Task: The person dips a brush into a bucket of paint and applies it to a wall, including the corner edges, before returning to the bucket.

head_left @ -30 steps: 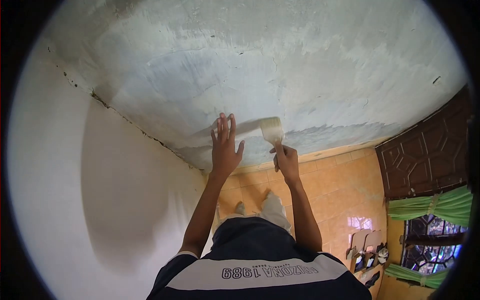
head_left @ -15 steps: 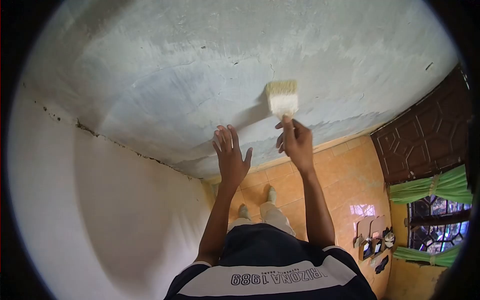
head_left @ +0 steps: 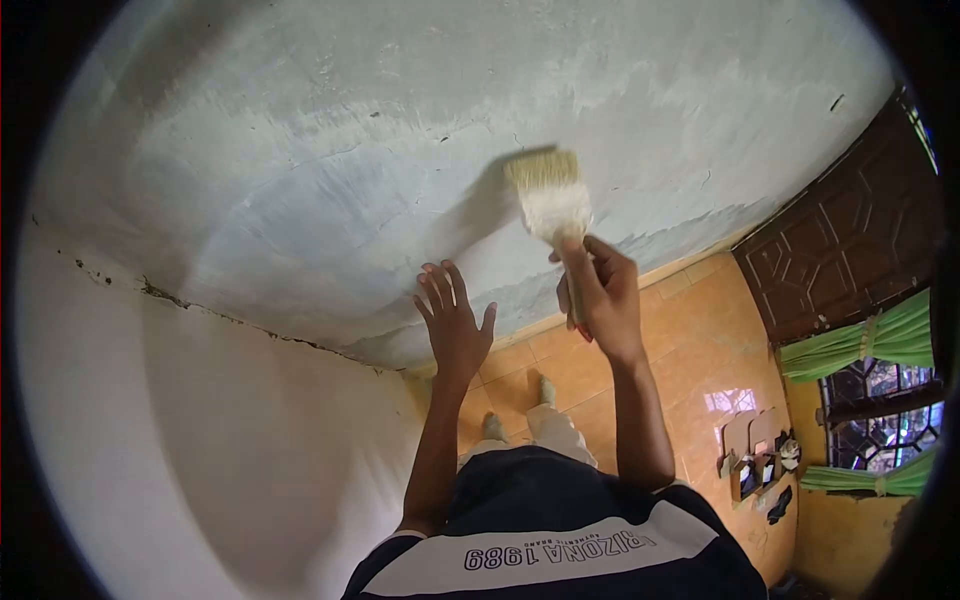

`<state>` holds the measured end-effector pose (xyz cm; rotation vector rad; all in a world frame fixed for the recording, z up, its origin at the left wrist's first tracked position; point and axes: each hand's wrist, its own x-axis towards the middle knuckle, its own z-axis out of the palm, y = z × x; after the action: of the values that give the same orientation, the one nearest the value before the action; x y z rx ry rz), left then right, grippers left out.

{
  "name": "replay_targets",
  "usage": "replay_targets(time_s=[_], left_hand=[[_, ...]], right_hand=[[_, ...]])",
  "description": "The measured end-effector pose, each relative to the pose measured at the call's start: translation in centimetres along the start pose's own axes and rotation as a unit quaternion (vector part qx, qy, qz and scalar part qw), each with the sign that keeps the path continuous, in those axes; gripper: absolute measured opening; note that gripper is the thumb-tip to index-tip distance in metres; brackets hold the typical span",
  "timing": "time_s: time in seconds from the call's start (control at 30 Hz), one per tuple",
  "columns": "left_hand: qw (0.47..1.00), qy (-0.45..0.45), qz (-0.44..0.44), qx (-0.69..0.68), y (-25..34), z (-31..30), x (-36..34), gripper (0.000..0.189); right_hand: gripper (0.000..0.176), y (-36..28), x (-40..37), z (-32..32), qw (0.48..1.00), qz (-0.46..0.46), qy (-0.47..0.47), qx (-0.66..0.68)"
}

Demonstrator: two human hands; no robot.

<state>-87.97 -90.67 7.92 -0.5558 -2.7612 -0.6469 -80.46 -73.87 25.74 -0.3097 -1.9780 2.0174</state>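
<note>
A wide paintbrush (head_left: 553, 198) with pale bristles and a whitish ferrule is held up against the grey, patchy wall (head_left: 330, 200). My right hand (head_left: 603, 297) is closed round its handle, and the bristle tips point up the wall, slightly to the left. The brush casts a shadow on the wall to its left. My left hand (head_left: 456, 325) is raised in front of the wall's lower part, fingers spread, holding nothing. Whether its fingertips touch the wall, I cannot tell.
A white wall (head_left: 270, 430) meets the grey one along a cracked corner at the left. Orange floor tiles (head_left: 690, 340) lie below. At the right are a brown door (head_left: 850, 220), green curtains (head_left: 870, 335) by a window, and a small rack (head_left: 752, 455) with items.
The brush has tilted leftward, with its bristles now further left on the wall. My right hand has shifted slightly right and down. My left hand stays spread, and the view has shifted a little.
</note>
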Motion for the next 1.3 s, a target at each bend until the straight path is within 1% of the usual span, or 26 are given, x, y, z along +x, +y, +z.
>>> replay_targets(time_s=[0.07, 0.13, 0.23, 0.3, 0.4, 0.47, 0.53, 0.57, 0.6, 0.67, 0.73, 0.8, 0.93, 0.97, 1.07, 1.13, 1.2, 1.23, 1.27, 1.3], left_hand=[[1.0, -0.006, 0.002, 0.012, 0.0, -0.1, 0.0, 0.095], [1.0, -0.01, 0.003, 0.023, -0.2, -0.3, -0.1, 0.095], [1.0, -0.017, -0.002, 0.014, -0.3, -0.3, 0.0, 0.095], [0.999, -0.009, 0.021, 0.028, -0.5, -0.2, 0.0, 0.1], [0.999, -0.005, 0.025, 0.021, -0.6, -0.2, 0.0, 0.1], [0.999, -0.006, 0.026, 0.028, -0.7, -0.1, 0.1, 0.101], [0.999, -0.009, 0.026, 0.034, -0.7, 0.1, 0.1, 0.101], [0.999, -0.012, 0.022, 0.033, -0.6, 0.2, 0.2, 0.101], [0.999, -0.015, 0.017, 0.032, -0.5, 0.4, 0.2, 0.101], [0.999, -0.016, 0.016, 0.03, -0.4, 0.5, 0.3, 0.101], [0.999, -0.015, 0.015, 0.029, -0.4, 0.4, 0.3, 0.102], [0.999, -0.029, 0.009, 0.037, -0.4, 0.2, 0.3, 0.102], [0.999, -0.001, 0.013, 0.034, -0.5, 0.0, 0.2, 0.097], [0.999, -0.007, 0.012, 0.029, -0.4, -0.1, 0.2, 0.097], [1.0, -0.009, 0.014, 0.023, -0.4, -0.1, 0.1, 0.097], [1.0, -0.004, 0.016, 0.021, -0.3, -0.2, 0.2, 0.097], [1.0, -0.014, 0.009, 0.009, -0.2, -0.2, 0.2, 0.096], [1.0, -0.014, 0.009, 0.009, -0.3, -0.1, 0.2, 0.096], [1.0, -0.007, 0.015, 0.017, -0.4, 0.1, 0.2, 0.096], [1.0, 0.001, 0.021, 0.024, -0.4, 0.0, 0.3, 0.096]], right_hand=[[0.036, -1.2, 0.6, 0.6, 1.0, -0.015, 0.014, -0.018], [0.037, -0.6, 1.2, 0.9, 0.997, 0.007, 0.03, -0.067], [0.036, 2.3, 0.9, 1.0, 0.996, 0.012, 0.037, -0.082], [0.033, 4.3, 0.7, 0.9, 0.993, 0.035, 0.045, -0.103], [0.032, 6.3, 0.4, -0.3, 0.993, 0.052, 0.036, -0.104], [0.03, 5.9, -0.3, -0.8, 0.992, 0.041, 0.04, -0.112], [0.036, 4.6, -0.7, -0.9, 0.989, -0.04, 0.088, -0.116], [0.026, 3.6, -0.9, -1.1, 0.985, -0.048, 0.103, -0.133], [0.026, 2.5, -0.8, -1.1, 0.984, -0.048, 0.105, -0.132], [0.027, 1.2, -0.4, -0.4, 0.971, -0.093, 0.136, -0.17], [0.028, 1.4, -0.1, 0.6, 0.968, -0.114, 0.139, -0.174], [0.029, 2.7, 0.1, 2.0, 0.962, -0.138, 0.164, -0.169], [0.024, 4.4, 0.5, 4.0, 0.965, -0.122, 0.149, -0.177], [0.03, 4.8, 0.8, 4.5, 0.968, -0.141, 0.145, -0.146], [0.029, 5.7, 1.3, 5.5, 0.973, -0.143, 0.13, -0.128], [0.029, 5.0, 1.3, 6.1, 0.977, -0.132, 0.111, -0.127], [0.029, 4.0, 1.0, 6.5, 0.987, -0.091, 0.092, -0.09], [0.029, 4.4, 1.3, 6.4, 0.987, -0.091, 0.092, -0.09], [0.029, 5.2, 1.7, 6.2, 0.977, -0.121, 0.104, -0.139], [0.029, 4.7, 2.0, 6.2, 0.964, -0.151, 0.116, -0.188]])
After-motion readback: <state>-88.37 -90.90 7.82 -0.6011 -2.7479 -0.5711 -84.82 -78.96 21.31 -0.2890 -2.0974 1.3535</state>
